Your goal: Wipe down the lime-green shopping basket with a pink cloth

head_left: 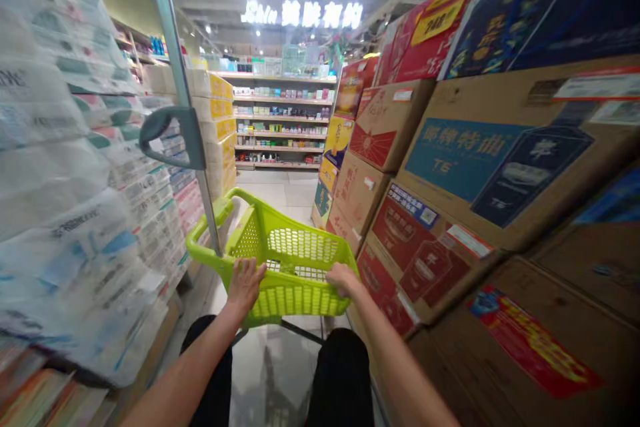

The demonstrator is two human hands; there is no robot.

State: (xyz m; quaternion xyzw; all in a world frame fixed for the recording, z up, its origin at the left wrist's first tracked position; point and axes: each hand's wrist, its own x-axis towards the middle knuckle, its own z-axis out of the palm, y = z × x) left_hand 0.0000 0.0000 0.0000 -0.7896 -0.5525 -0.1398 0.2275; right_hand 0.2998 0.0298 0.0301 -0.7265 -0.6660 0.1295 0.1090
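A lime-green shopping cart (295, 300) with a perforated plastic basket stands crosswise in front of me, low between the shelves. My left hand (245, 285) is closed over the near rim, left of the middle, with its fingers reaching over the edge. Farther right, my right hand (343, 279) grips the rim close to the basket's right end. A tall metal pole (175, 47) rises from the cart's left end and carries a grey loop handle (173, 137). Dark cart legs show below the basket.
Stacked cartons (450, 167) wall in the right side. Plastic-wrapped paper packs (65, 167) are piled high at left, beside yellow-and-white packs (215, 127). Beyond the cart, the tiled floor (280, 190) leads to shelves of small goods (283, 117) under a lit sign.
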